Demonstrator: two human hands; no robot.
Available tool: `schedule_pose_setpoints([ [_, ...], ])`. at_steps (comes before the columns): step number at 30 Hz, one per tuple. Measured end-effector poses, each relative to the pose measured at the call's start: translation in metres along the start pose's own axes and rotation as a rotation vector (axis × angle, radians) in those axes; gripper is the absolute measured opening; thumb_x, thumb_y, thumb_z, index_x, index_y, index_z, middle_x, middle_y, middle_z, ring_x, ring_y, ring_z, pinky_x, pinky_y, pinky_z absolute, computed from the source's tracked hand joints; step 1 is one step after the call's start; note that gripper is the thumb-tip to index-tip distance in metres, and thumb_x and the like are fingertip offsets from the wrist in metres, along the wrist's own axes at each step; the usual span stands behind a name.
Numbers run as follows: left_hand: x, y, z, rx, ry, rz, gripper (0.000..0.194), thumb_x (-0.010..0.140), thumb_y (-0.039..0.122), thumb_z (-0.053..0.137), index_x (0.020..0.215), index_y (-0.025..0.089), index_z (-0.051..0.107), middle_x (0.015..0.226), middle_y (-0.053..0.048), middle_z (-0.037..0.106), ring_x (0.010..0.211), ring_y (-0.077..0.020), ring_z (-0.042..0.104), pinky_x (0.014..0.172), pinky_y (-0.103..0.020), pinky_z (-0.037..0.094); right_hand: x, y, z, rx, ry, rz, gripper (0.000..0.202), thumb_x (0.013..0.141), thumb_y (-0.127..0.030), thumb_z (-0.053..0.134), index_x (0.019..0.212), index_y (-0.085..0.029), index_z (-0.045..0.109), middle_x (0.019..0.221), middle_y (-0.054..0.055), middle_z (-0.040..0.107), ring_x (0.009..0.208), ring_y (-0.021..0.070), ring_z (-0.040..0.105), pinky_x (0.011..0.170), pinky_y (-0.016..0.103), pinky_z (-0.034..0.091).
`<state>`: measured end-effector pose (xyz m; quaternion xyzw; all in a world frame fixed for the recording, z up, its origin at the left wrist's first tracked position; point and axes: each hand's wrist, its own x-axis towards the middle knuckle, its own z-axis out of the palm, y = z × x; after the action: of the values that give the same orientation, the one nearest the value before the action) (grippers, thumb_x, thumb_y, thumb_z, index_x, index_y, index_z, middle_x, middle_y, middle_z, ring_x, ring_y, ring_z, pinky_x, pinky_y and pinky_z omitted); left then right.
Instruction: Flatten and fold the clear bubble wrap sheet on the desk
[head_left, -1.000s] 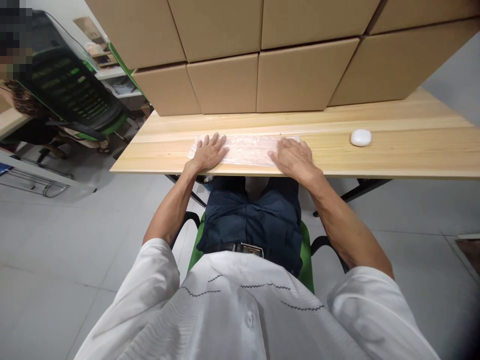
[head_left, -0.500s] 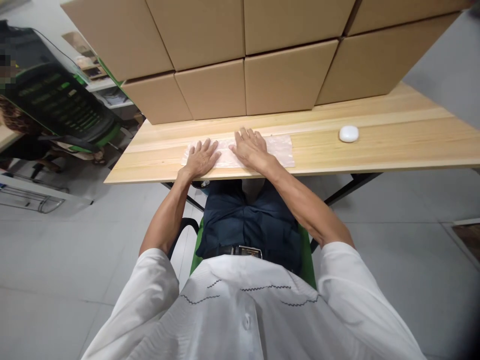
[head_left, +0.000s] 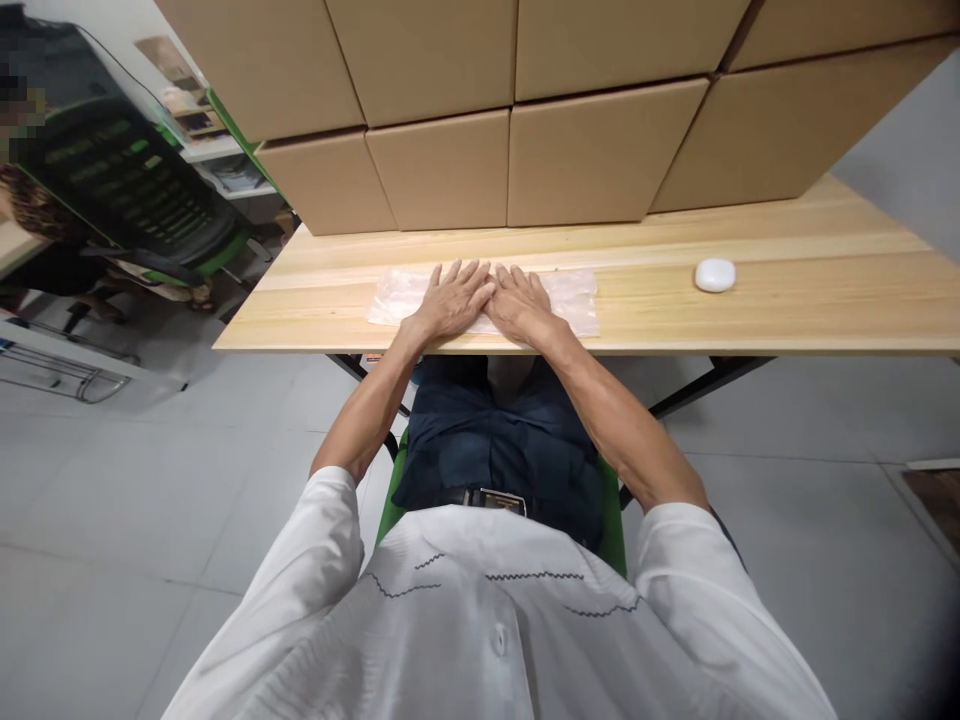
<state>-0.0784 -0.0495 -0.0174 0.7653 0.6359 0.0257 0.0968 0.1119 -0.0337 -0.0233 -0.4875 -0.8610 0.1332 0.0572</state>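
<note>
A thin, pale pink, crinkled sheet that looks like plastic lies flat along the near edge of the wooden table. My left hand rests palm down on its middle, fingers stretched out. Right beside it, my right hand also lies flat on the sheet with fingers extended. The two hands touch or slightly overlap at the thumbs. Both cover the sheet's centre, while its left and right ends show. Neither hand grips anything.
Brown cardboard boxes are stacked in two rows along the table's back. A small white rounded case sits to the right. On the left, another person sits by a green-and-black chair. Black table legs stand below.
My left hand has slid right across the sheet until it meets my right hand. My right hand stays pressed on the sheet. The view has shifted slightly.
</note>
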Motion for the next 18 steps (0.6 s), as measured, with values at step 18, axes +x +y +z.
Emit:
schedule_pose_setpoints([
  [18, 0.002, -0.002, 0.004, 0.064, -0.069, -0.043, 0.085, 0.132, 0.056, 0.021, 0.208, 0.016, 0.027, 0.218, -0.012, 0.016, 0.206, -0.0378, 0.011, 0.167, -0.058, 0.004, -0.003, -0.002, -0.007, -0.010, -0.025, -0.024, 0.085, 0.124, -0.028, 0.028, 0.199, 0.013, 0.030, 0.212, 0.031, 0.024, 0.202, 0.0405, 0.022, 0.163, 0.057, 0.017],
])
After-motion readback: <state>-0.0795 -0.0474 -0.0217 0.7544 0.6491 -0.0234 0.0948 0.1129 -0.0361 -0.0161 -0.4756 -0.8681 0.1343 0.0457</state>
